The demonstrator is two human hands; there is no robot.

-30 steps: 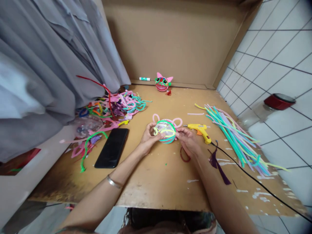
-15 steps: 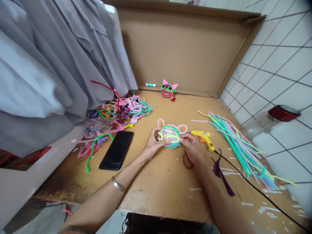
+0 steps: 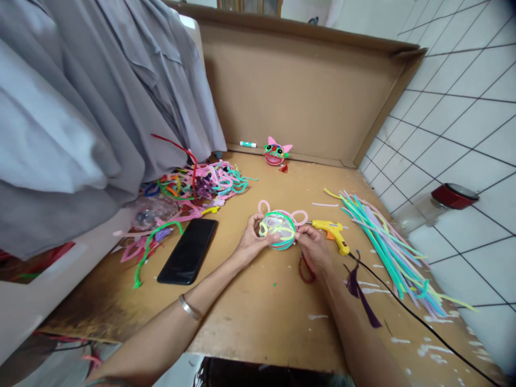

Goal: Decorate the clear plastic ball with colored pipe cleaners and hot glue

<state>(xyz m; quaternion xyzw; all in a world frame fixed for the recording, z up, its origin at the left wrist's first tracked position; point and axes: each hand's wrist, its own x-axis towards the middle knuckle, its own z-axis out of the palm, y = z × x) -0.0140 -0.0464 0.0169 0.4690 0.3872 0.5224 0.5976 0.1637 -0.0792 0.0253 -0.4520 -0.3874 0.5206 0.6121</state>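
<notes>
A round pipe-cleaner ornament (image 3: pixel 285 244) with green and yellow bands, a clear-looking middle and two pink ear loops is held above the wooden table. My left hand (image 3: pixel 255 236) grips its left side, thumb across the front. On the right edge my right hand (image 3: pixel 313 246) pinches it, fingers closed. A dark red loop (image 3: pixel 305 270) shows below the right hand; whether it is attached is hidden. Just right of the ornament lies a yellow hot glue gun (image 3: pixel 331 231), its nozzle near the right pink loop.
A bundle of pastel pipe cleaners (image 3: pixel 387 250) lies right, near a red-lidded jar (image 3: pixel 435 207). A black phone (image 3: pixel 188 251) and tangled pipe cleaners (image 3: pixel 217 180) are left. A finished animal-face ornament (image 3: pixel 274 153) and glue stick (image 3: pixel 248 144) stand by the cardboard (image 3: pixel 302 91). A cord (image 3: pixel 419 320) crosses front right.
The camera view has shifted slightly, so the scene sits a little further left and lower. Both hands keep their hold on the ornament, with hardly any movement.
</notes>
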